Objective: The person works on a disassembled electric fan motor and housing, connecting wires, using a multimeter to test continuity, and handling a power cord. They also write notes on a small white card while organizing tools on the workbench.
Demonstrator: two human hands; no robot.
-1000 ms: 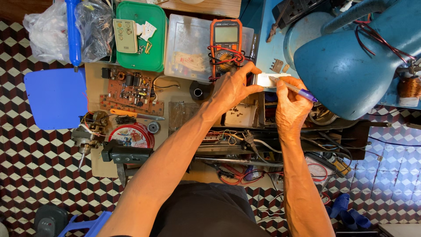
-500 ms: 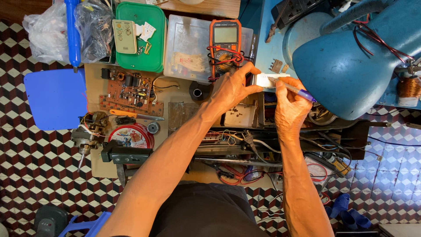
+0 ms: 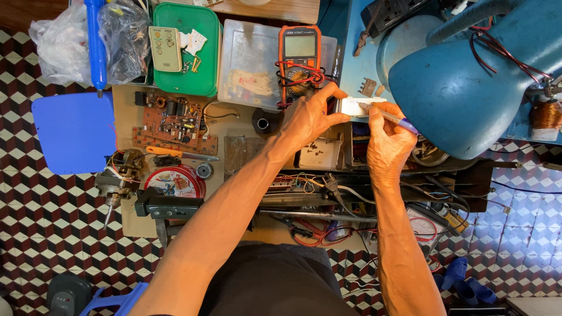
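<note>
Nothing moved: green tray [image 3: 202, 76] holds remote [image 3: 165, 41], screws.

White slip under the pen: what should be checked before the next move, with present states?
1. Left hand pins the white slip at its left end: ok.
2. Right hand grips the pen, tip on the slip: ok.
3. Slip lies flat on a firm surface: cannot tell.
4. Blue lamp shade clears the right hand: ok, though close.
5. Multimeter leads stay off the slip: ok.
6. Mark on the slip is legible: cannot tell.
</note>
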